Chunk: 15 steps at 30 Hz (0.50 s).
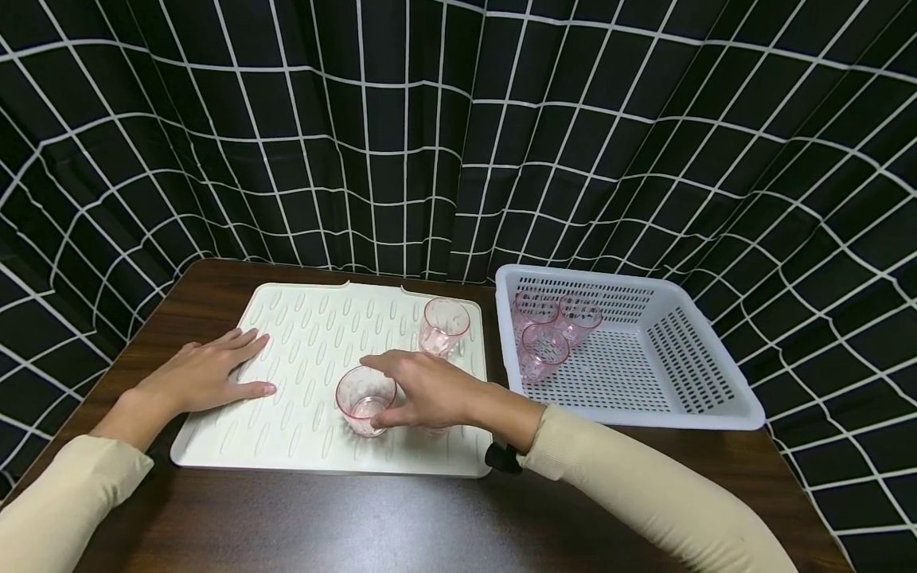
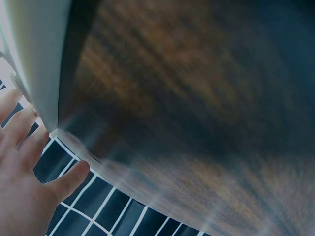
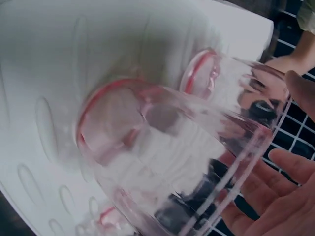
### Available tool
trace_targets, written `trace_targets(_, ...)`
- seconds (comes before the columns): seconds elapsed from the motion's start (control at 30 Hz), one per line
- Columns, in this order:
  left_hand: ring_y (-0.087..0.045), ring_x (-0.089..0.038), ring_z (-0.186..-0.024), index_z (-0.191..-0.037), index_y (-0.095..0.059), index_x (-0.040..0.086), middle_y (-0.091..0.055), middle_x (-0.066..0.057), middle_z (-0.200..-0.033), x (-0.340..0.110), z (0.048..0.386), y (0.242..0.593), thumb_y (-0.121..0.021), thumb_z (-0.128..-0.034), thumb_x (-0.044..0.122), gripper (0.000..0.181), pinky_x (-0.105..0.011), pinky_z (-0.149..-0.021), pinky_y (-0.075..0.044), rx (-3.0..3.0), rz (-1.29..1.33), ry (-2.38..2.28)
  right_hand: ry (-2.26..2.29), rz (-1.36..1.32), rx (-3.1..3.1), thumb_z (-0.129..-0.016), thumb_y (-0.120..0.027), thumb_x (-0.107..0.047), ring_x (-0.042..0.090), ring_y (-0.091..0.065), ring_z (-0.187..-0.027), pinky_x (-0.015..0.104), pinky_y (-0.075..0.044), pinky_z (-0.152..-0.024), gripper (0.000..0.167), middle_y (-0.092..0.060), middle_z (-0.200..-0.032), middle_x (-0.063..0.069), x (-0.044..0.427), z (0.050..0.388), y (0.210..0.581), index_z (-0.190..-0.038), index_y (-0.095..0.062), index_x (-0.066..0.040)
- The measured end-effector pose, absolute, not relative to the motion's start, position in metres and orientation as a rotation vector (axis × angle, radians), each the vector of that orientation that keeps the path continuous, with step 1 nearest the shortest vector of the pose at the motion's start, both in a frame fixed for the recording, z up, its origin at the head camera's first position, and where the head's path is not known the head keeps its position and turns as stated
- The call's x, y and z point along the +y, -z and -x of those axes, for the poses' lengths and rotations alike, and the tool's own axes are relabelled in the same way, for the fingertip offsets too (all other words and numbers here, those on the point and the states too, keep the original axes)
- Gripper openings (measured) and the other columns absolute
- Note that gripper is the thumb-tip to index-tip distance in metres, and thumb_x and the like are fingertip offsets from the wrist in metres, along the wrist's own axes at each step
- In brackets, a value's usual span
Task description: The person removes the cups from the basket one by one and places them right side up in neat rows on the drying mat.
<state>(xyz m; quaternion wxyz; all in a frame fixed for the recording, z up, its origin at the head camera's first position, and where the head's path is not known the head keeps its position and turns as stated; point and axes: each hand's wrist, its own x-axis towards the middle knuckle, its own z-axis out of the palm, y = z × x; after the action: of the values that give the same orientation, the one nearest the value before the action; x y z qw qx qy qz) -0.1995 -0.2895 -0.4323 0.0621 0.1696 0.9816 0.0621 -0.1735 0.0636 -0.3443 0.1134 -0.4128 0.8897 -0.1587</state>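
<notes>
My left hand (image 1: 197,378) lies with spread fingers on the left edge of a white ribbed drying mat (image 1: 301,382); the left wrist view shows its thumb held apart. My right hand (image 1: 430,390) is over the mat, thumb and fingers spread at the rim of a clear pink-rimmed glass (image 1: 361,414); contact is hard to tell. A second glass (image 3: 162,147) stands upright below this hand, mostly hidden in the head view but large in the right wrist view. Behind the hand, a third glass (image 1: 446,322) stands near the mat's back right corner.
Right of the mat is a pale perforated plastic basket (image 1: 716,410), with three similar glasses (image 1: 544,350) grouped at its left side. Both sit on a dark wooden table (image 1: 322,517). A black curtain with a white grid (image 1: 401,159) surrounds the table's back and sides.
</notes>
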Motion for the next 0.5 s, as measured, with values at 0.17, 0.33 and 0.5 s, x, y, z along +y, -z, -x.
trace_targets(0.17, -0.03, -0.052, -0.14, -0.151, -0.04, 0.004, -0.034, -0.029, -0.154, -0.29, 0.199, 0.432, -0.052, -0.0821, 0.08, 0.104, -0.079, -0.099, -0.025, 2.956, -0.501, -0.2, 0.474, 1.278, 2.624, -0.089, -0.075, -0.039, 0.02, -0.048, -0.136, 0.034, -0.039, -0.111, 0.076, -0.05, -0.149, 0.008, 0.07, 0.173, 0.328, -0.15, -0.042, -0.008)
trace_targets(0.33, -0.03, -0.052, -0.14, -0.151, -0.039, 0.004, -0.034, -0.029, -0.154, -0.29, 0.199, 0.432, -0.052, -0.0826, 0.08, 0.104, -0.079, -0.099, -0.025, 2.954, -0.496, -0.201, 0.536, 1.281, 2.675, -0.087, -0.077, -0.04, 0.019, -0.047, -0.137, 0.036, -0.038, -0.111, 0.079, -0.049, -0.149, 0.007, 0.085, 0.175, 0.304, -0.151, -0.041, -0.01)
trace_targets(0.5, -0.03, -0.052, -0.14, -0.151, -0.04, 0.004, -0.035, -0.029, -0.154, -0.289, 0.2, 0.432, -0.051, -0.0824, 0.081, 0.104, -0.078, -0.099, -0.026, 2.965, -0.507, -0.205, 0.636, 1.172, 2.743, -0.085, -0.079, -0.039, 0.02, -0.046, -0.137, 0.041, -0.038, -0.111, 0.081, -0.048, -0.15, 0.007, 0.113, 0.184, 0.288, -0.151, -0.041, -0.011)
